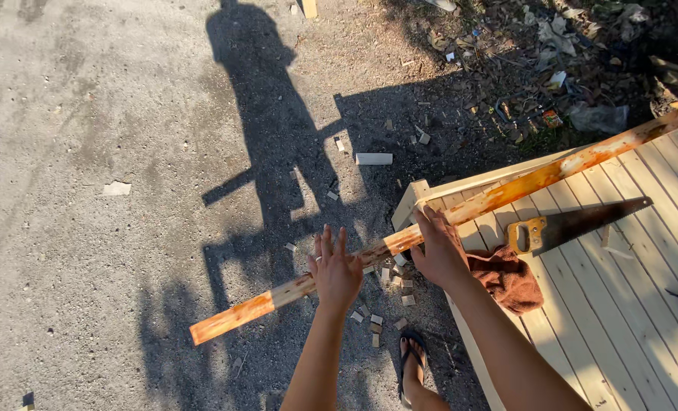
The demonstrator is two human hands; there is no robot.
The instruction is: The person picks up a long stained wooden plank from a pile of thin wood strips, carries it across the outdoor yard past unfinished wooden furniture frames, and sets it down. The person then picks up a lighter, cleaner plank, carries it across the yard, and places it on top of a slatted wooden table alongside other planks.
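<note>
Platform: the slatted wooden platform (628, 304) sat at the right, its corner near my hands.
Strip: the long orange-stained wooden strip (506, 192) lay slantwise across that corner – far end on the slats, near end hanging out over the gravel at left, uncut as far as I could judge.
Saw: the handsaw (575, 224) lay untouched on the slats, right of my hands.
Offcuts: small wood offcuts (388, 301) littered the ground under the strip.
Right hand: my right hand (439, 255) pressed the strip down at the corner, fingers curled over it.
Left hand: my left hand (335, 272) lay flat on the overhang, fingers spread – not gripping.
</note>
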